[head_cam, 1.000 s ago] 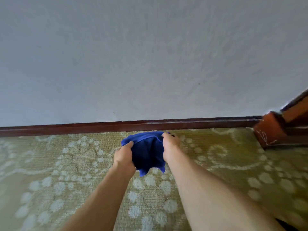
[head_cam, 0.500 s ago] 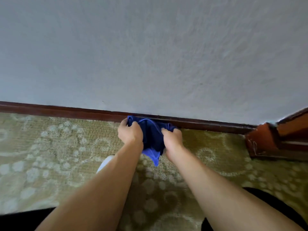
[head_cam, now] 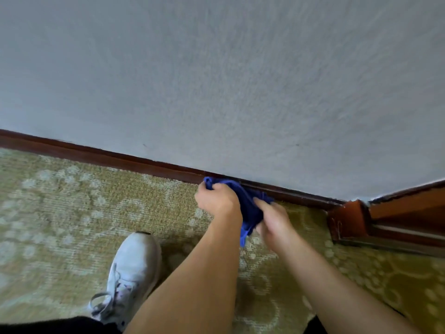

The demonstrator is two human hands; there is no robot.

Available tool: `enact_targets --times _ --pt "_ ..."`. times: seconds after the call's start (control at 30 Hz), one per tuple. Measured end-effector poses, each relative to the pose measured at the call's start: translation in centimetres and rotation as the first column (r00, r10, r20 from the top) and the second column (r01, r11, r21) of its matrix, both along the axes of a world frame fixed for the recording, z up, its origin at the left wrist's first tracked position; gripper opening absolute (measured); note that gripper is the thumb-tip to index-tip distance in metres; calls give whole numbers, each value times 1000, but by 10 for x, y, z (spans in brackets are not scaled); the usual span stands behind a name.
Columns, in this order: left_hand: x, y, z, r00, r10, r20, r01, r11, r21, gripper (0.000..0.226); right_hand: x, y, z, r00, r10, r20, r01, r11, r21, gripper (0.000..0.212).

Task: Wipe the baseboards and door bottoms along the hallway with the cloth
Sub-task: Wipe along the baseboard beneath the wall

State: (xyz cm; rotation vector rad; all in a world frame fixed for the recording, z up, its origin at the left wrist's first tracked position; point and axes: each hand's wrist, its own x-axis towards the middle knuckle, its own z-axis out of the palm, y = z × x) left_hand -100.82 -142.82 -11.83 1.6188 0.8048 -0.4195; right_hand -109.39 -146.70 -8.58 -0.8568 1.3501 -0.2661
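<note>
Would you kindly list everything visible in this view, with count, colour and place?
cloth: one, blue, bunched against the baseboard
baseboard: one, dark red-brown, along the foot of the wall
wall: one, pale grey, upper half
carpet: one, olive with pale pattern, floor
door frame: one, reddish wood, far right
shoe: one, white, lower left on the carpet
left hand: gripping the cloth
right hand: holding the cloth

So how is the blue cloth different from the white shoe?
The cloth is dark blue and scrunched up; the shoe is white and keeps its shape. The cloth is held in both hands, up against the baseboard; the shoe stands on the carpet, away from the baseboard. Only the shoe has laces.
</note>
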Motion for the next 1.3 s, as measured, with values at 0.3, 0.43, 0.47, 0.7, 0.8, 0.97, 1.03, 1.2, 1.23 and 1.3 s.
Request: enact_targets --times 0.3,0.43,0.47,0.7,0.8,0.97,1.03,1.2,1.23,1.3 --pt "61 41 4 949 -91 301 24 976 218 35 83 30 -5 976 216 -15 -214 975 64 34" --pt "37 30 -7 890 -308 336 181 915 360 30 74 18 -16 994 88 -69 -83 993 82 39" --pt "26 25 -10 856 -392 337 256 888 381 29 65 9 -17 994 52 -95 -45 996 74 39" --pt "27 40 -23 850 -374 370 246 904 350 27 69 18 -16 998 -40 -47 45 991 123 20" --pt "54 39 -11 921 -158 356 46 952 304 28 91 24 -13 998 13 54 -20 991 135 25" --pt "33 13 -16 787 -529 318 364 814 452 21 61 1 -11 996 -81 -35 85 988 131 21" --pt "21 0 -20 768 -576 278 443 793 419 20 49 -16 -16 984 -171 -46 175 978 112 25" --pt "35 19 -22 930 -216 299 127 949 290 26 70 -1 -13 998 -33 56 26 992 121 15" --pt "40 19 -19 946 -158 285 69 952 298 28 76 4 -11 997 3 79 -12 994 108 20" --pt "43 10 -12 957 -153 245 66 942 328 30 80 4 -8 997 -3 77 -3 996 87 33"
